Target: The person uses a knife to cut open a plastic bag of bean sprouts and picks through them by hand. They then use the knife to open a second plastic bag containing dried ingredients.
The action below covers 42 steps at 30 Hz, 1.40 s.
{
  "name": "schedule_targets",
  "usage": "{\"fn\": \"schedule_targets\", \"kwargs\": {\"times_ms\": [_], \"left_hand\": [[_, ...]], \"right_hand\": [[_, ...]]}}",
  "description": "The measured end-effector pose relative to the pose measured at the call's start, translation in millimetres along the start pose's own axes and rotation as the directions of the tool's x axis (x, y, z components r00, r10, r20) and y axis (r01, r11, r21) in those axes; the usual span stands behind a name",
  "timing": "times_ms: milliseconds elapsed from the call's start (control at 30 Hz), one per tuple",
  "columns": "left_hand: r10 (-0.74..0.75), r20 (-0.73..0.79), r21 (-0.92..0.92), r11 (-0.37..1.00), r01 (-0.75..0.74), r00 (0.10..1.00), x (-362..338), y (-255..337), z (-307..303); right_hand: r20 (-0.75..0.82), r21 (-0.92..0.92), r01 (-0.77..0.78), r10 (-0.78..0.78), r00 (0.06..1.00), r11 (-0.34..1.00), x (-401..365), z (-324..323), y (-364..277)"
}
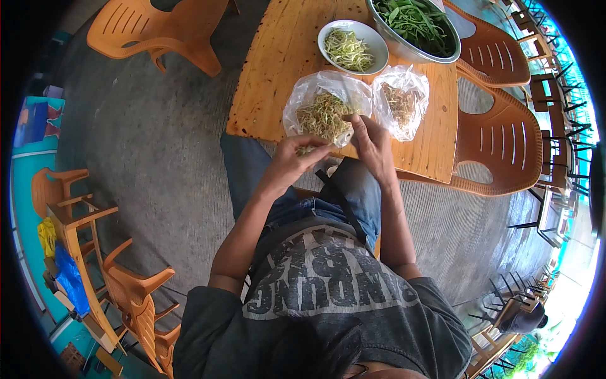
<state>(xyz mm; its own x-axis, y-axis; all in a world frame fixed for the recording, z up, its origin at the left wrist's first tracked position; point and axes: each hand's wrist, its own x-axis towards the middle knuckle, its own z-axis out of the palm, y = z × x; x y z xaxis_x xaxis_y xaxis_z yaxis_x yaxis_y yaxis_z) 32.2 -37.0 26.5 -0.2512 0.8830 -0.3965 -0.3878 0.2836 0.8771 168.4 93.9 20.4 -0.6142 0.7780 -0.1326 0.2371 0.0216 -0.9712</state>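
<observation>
My left hand (291, 159) is closed in a pinch on a small sprout bunch (307, 150), held just off the near edge of the table (278, 69), above my lap. My right hand (372, 144) is close beside it, with its fingers curled at the near rim of the open plastic bag (297, 101). I cannot tell whether they grip anything. The two hands are nearly touching. The bag sits on the table near its front edge, heaped with pale sprouts. A second bag (404, 85) stands just to its right, against it, holding browner bits. Behind both are a white bowl (323, 39) of sprouts and, just beside it, a metal basin (404, 49) of green leaves. An orange chair (499, 139) stands right of the table.
</observation>
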Motion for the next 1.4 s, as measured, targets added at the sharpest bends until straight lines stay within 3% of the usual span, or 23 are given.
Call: {"fn": "schedule_targets", "kwargs": {"times_ms": [33, 133, 200, 267, 433, 567, 767, 867, 1000, 1100, 1200, 1300, 1400], "left_hand": [[-0.016, 0.013, -0.085, 0.996, 0.017, 1.0, -5.0, -3.8, -6.6], [-0.031, 0.027, -0.319, 0.947, 0.038, 0.999, -12.4, -18.9, -28.3], [-0.007, -0.018, -0.441, 0.898, -0.001, 1.0, -14.4, -23.9, -37.7], [0.013, -0.056, -0.462, 0.886, -0.038, 0.998, -15.3, -25.0, -43.4], [0.078, -0.13, -0.434, 0.892, -0.128, 0.988, -9.9, -22.5, -49.6], [0.1, -0.099, -0.498, 0.856, -0.136, 0.99, -7.4, -23.2, -51.3], [0.035, -0.103, -0.468, 0.88, -0.079, 0.994, -5.1, -24.7, -46.5], [0.03, -0.155, -0.352, 0.932, -0.083, 0.987, -2.2, -12.3, -38.6], [0.118, -0.138, -0.224, 0.963, -0.147, 0.983, 19.0, -2.5, -35.5], [0.135, -0.135, -0.152, 0.976, -0.155, 0.982, 31.2, 3.6, -31.7], [0.098, -0.142, -0.101, 0.988, -0.113, 0.985, 35.2, 5.2, -23.4], [0.079, -0.146, -0.054, 0.995, -0.088, 0.986, 38.4, 3.4, -19.5], [0.086, -0.151, -0.035, 0.995, -0.093, 0.985, 42.6, 2.4, -16.2]], "right_hand": [[-0.039, -0.262, -0.005, -0.005, 0.999, 0.965, 4.1, -6.7, -1.4], [-0.085, -0.618, 0.095, -0.187, 0.979, 0.78, 13.1, -11.3, 4.4], [-0.098, -0.633, 0.127, -0.242, 0.965, 0.764, 16.6, -3.4, 4.1], [-0.098, -0.616, 0.15, -0.264, 0.96, 0.773, 17.2, 7.7, -0.9], [0.084, -0.622, 0.238, -0.238, 0.968, 0.746, 16.7, 40.4, -2.1], [0.09, -0.692, 0.201, -0.193, 0.977, 0.693, 22.1, 50.4, 5.6], [0.022, -0.586, 0.203, -0.235, 0.972, 0.784, 26.7, 37.9, 11.4], [-0.03, -0.335, 0.142, -0.161, 0.986, 0.931, 25.4, 29.3, 6.1], [-0.045, -0.069, 0.158, -0.161, 0.986, 0.985, 31.6, 28.4, 20.3], [-0.029, 0.166, -0.144, 0.151, 0.988, 0.976, 29.1, 22.5, 7.4], [0.063, 0.354, -0.226, 0.218, 0.974, 0.907, 27.4, 12.9, 1.5], [-0.071, 0.074, -0.041, 0.046, 0.996, 0.996, 25.8, 18.9, -7.0], [-0.095, 0.047, 0.033, -0.028, 0.995, 0.998, 27.8, 17.7, -2.7]]}}
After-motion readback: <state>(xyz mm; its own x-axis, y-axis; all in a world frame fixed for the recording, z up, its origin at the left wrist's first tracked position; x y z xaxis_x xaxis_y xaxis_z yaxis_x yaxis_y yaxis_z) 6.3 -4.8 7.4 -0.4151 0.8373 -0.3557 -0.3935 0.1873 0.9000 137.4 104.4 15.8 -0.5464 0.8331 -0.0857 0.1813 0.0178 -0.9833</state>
